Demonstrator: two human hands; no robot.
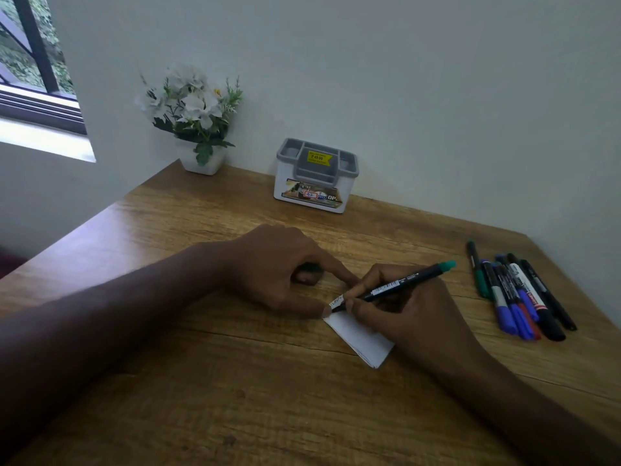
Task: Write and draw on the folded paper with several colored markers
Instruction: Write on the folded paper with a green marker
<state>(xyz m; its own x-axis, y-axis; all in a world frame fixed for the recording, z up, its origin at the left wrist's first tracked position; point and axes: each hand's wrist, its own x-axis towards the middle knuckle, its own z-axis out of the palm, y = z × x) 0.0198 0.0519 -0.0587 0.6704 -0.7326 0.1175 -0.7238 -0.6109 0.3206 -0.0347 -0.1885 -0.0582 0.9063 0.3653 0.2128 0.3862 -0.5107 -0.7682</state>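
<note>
At frame centre I pin the folded paper [361, 338] with my left hand [279, 267], thumb and forefinger pressed flat to stop sliding, while my right hand [400, 307] pinches the green-capped marker [396, 286] for writing.

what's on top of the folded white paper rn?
On the folded white paper: the right hand writing with a green-capped black marker, and the left hand's fingertips pinning its far corner. Some marks show there; anything beneath the hands is hidden.

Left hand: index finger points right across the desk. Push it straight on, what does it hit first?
Probably the right hand gripping the green-capped marker; the left hand index fingertip already sits beside it on the folded paper.
</note>
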